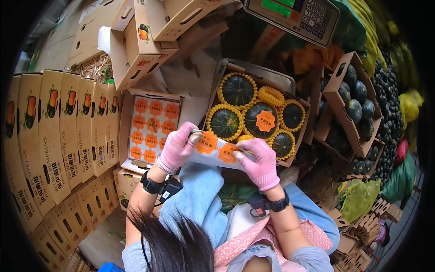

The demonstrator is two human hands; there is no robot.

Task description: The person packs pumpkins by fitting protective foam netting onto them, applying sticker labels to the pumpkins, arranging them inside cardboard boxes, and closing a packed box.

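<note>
My left hand (179,147), in a pink glove, pinches the left end of a strip of orange stickers (213,147). My right hand (258,162), also gloved in pink, has its fingers closed on the strip's right end. The strip is stretched between them over the near edge of an open carton (303,119). Inside the carton, several dark green pumpkins (237,89) sit in yellow foam nets. One pumpkin bears an orange sticker (265,121). Left of the carton lies a sheet of orange stickers (154,129) in a box.
Printed cartons (50,131) stand in rows on the left. Open empty boxes (140,50) are at the upper left. A digital scale display (294,18) is at the top. Crates of pumpkins (355,97) and a large pumpkin heap (387,122) are on the right.
</note>
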